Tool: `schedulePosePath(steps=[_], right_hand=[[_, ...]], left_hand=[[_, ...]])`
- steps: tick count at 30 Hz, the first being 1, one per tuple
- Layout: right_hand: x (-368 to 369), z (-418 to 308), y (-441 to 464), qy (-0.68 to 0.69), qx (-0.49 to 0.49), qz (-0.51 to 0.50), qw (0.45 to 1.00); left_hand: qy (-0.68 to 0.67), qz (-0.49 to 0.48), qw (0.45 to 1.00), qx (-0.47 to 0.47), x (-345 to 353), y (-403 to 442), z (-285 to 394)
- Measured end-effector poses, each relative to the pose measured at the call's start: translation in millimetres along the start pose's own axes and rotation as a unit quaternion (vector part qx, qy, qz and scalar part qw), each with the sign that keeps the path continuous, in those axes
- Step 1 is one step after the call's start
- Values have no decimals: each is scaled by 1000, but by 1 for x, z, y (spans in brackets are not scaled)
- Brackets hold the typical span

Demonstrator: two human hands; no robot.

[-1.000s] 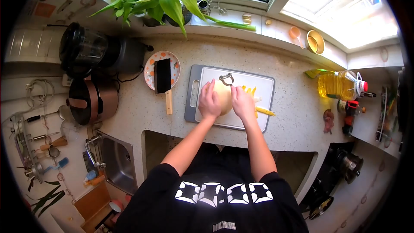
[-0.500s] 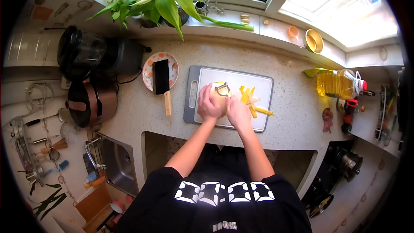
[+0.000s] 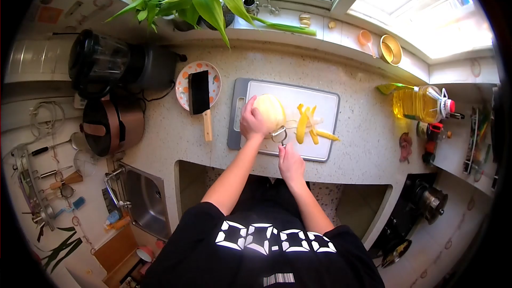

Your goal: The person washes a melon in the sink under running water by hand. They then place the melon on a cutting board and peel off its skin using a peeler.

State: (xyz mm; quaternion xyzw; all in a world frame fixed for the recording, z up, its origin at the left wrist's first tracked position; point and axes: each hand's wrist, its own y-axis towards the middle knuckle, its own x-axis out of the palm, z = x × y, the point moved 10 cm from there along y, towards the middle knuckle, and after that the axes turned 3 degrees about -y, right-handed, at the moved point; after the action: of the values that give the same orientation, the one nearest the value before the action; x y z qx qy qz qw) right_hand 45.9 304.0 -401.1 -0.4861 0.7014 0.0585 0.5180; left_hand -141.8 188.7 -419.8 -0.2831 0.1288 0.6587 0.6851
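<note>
A pale yellow, rounded piece of produce [image 3: 271, 111] rests on the white cutting board [image 3: 325, 106] with the grey edge. My left hand [image 3: 253, 120] grips its left side. My right hand [image 3: 292, 164] is closed around the handle of a metal peeler [image 3: 279, 135], whose head is at the lower right edge of the produce. Several yellow peel strips [image 3: 302, 125] lie on the board to the right, one reaching the board's right edge.
Left of the board, a cleaver [image 3: 200, 93] lies across a patterned plate [image 3: 214, 77]. An oil bottle [image 3: 418, 103] lies at the right. A leafy plant [image 3: 197, 0] overhangs the back; a sink [image 3: 146, 200] is at the lower left.
My right hand has drawn the peeler down towards me, from the top of the produce to its lower right edge. My left hand has shifted slightly left and stays on the produce.
</note>
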Motion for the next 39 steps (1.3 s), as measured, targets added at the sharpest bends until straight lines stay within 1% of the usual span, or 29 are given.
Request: schedulePosePath(steps=[2, 5, 17, 20, 23, 24, 25, 27, 30, 33, 34, 35, 36, 37, 39], right_hand=[[16, 9, -7, -15, 5, 3, 1000], [27, 20, -7, -17, -2, 41, 999], [40, 39, -13, 11, -32, 65, 997], [56, 60, -19, 2, -33, 20, 999], [47, 96, -37, 31, 36, 33, 998], [37, 101, -37, 91, 37, 74, 992], [34, 109, -31, 114, 54, 86, 988], [20, 113, -15, 207, 124, 61, 969], [-15, 77, 12, 225, 107, 70, 966], [-2, 69, 39, 120, 91, -26, 988], [9, 78, 47, 107, 10, 78, 991], [21, 87, 46, 205, 74, 1, 976], [30, 90, 39, 298, 136, -77, 942], [41, 88, 29, 385, 195, -155, 889], [50, 87, 18, 489, 215, -203, 820]], left_hand=[[22, -21, 998, -61, 3, 6, -10], [29, -2, 999, -39, 2, 1, -4], [20, 16, 1000, -2, 1, -11, 9], [46, -3, 995, -92, 1, 0, -4], [38, 14, 994, -99, -2, 13, -7], [37, 11, 995, -89, -1, 12, -8], [42, 12, 995, -87, -1, 8, -11], [46, 18, 996, -80, -1, 2, -2], [33, 21, 997, -65, -1, 3, -4], [31, 10, 997, -71, 1, 7, -9], [33, 11, 997, -70, 0, 7, -8], [34, 11, 997, -68, 0, 7, -7], [34, 12, 997, -67, 1, 7, -6], [35, 6, 997, -71, 1, 8, -7], [39, -7, 996, -81, 3, 7, -10]])
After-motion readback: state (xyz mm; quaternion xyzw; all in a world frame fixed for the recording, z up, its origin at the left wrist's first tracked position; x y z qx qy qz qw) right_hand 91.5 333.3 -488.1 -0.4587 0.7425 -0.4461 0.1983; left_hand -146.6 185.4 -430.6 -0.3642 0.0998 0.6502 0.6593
